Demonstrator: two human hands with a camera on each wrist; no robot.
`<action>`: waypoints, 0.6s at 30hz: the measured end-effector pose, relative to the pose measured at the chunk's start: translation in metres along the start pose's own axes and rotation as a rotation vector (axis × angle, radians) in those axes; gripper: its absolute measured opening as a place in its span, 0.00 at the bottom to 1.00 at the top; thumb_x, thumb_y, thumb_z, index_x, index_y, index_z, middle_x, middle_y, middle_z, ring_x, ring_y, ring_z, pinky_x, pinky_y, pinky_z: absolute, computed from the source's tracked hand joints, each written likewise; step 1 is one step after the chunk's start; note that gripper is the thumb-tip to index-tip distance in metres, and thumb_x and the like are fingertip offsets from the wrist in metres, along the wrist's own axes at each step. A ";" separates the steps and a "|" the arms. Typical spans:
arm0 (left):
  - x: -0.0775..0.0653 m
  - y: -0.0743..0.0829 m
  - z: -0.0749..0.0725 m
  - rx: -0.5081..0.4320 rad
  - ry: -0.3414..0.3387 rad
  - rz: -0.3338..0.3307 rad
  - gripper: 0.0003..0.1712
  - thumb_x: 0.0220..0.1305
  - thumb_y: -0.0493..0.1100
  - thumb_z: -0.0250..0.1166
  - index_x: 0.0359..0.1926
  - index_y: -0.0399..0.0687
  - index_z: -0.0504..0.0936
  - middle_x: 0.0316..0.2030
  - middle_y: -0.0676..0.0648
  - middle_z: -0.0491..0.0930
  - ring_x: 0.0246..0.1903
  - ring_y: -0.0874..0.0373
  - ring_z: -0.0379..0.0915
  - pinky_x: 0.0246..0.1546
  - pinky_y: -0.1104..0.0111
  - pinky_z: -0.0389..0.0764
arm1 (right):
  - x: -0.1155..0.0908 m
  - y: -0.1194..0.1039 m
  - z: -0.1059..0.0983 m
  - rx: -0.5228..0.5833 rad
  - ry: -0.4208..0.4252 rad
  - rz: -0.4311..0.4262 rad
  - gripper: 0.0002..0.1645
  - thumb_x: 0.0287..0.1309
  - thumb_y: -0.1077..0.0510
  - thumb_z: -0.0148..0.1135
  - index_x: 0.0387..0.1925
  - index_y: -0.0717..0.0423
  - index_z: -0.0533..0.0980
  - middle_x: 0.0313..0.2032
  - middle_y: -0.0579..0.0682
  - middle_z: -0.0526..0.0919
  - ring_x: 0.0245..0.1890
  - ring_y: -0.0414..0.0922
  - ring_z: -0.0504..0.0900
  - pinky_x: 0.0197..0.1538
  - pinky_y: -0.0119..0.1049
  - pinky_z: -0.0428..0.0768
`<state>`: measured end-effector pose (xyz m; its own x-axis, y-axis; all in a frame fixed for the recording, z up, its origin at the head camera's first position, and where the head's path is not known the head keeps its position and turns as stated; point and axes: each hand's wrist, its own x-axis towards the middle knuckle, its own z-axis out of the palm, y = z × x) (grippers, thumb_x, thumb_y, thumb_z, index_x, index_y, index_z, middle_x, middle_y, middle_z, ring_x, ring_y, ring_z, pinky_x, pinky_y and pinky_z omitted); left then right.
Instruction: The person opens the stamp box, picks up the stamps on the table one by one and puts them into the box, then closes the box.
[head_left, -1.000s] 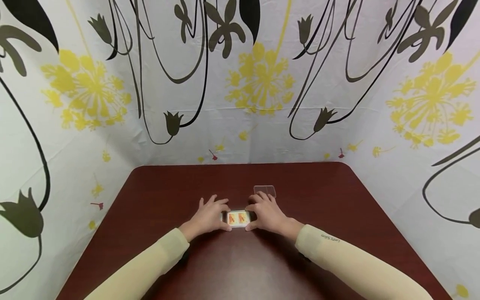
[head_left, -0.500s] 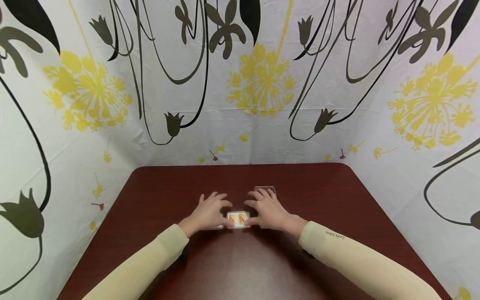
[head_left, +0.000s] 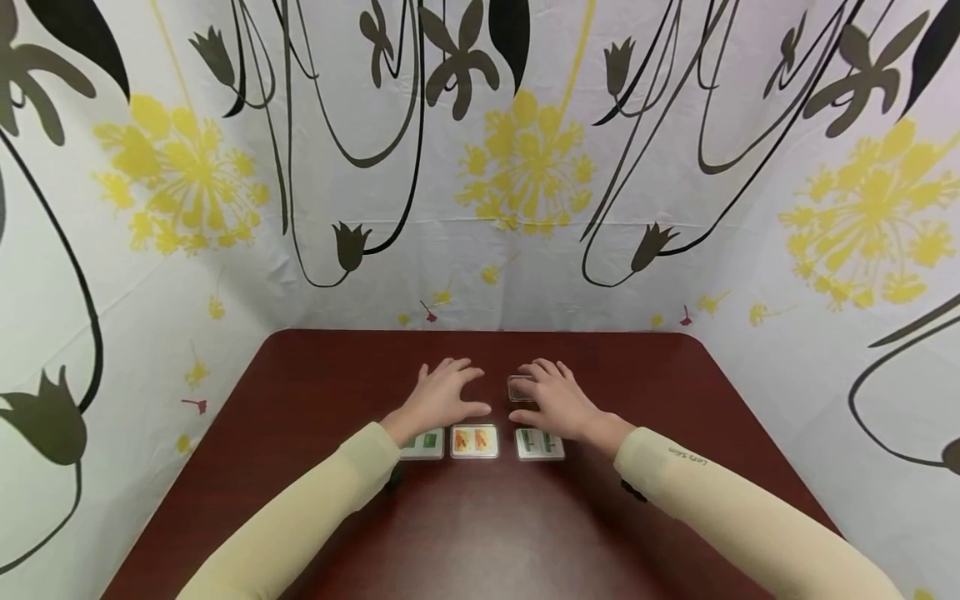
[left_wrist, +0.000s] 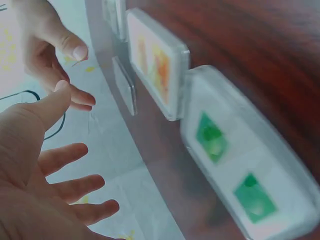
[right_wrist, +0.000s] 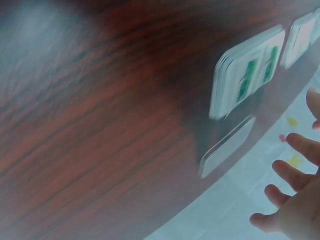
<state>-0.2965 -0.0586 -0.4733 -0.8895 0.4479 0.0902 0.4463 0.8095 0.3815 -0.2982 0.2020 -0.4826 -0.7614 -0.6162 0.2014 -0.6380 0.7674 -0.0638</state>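
Three clear, flat plastic cases lie in a row on the table. Two orange pictures show in the middle case (head_left: 475, 442); green pictures show in the left case (head_left: 429, 445) and the right case (head_left: 540, 446). Spread fingers and nothing held: that is my left hand (head_left: 437, 395), just beyond the left and middle cases, its forearm side covering part of the left one. My right hand (head_left: 560, 403) is likewise spread and holds nothing, above and beyond the right case. Behind its fingers lies a thin transparent case or lid (right_wrist: 227, 148), partly hidden in the head view.
The dark red wooden table (head_left: 480, 533) has rounded far corners. A white cloth (head_left: 465, 292) with flower prints hangs behind it and at both sides.
Both hands were around the middle case, with fingertips at its ends. They have let go, lifted and moved forward and apart, uncovering the left and right cases.
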 end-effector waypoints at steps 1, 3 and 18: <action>0.004 0.002 0.000 -0.001 0.005 0.002 0.43 0.60 0.70 0.67 0.72 0.60 0.72 0.74 0.46 0.62 0.74 0.41 0.51 0.65 0.30 0.47 | 0.000 0.004 0.000 -0.005 0.001 0.008 0.35 0.61 0.33 0.66 0.62 0.47 0.79 0.64 0.55 0.72 0.67 0.56 0.63 0.65 0.68 0.58; 0.011 0.005 0.000 0.003 0.013 0.002 0.43 0.60 0.70 0.67 0.73 0.60 0.70 0.74 0.45 0.61 0.74 0.41 0.51 0.65 0.30 0.48 | -0.001 0.011 0.000 -0.012 0.001 0.022 0.35 0.61 0.34 0.67 0.63 0.48 0.78 0.64 0.56 0.72 0.67 0.57 0.63 0.65 0.68 0.59; 0.056 0.016 0.029 0.031 -0.030 0.004 0.44 0.61 0.67 0.67 0.75 0.64 0.66 0.75 0.40 0.56 0.74 0.34 0.45 0.65 0.28 0.43 | -0.010 0.069 0.015 -0.015 -0.063 0.170 0.42 0.59 0.31 0.66 0.69 0.46 0.73 0.70 0.60 0.65 0.70 0.62 0.60 0.65 0.71 0.56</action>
<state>-0.3365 -0.0090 -0.4891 -0.8845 0.4622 0.0639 0.4534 0.8189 0.3520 -0.3358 0.2583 -0.5040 -0.8643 -0.4865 0.1275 -0.4976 0.8639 -0.0772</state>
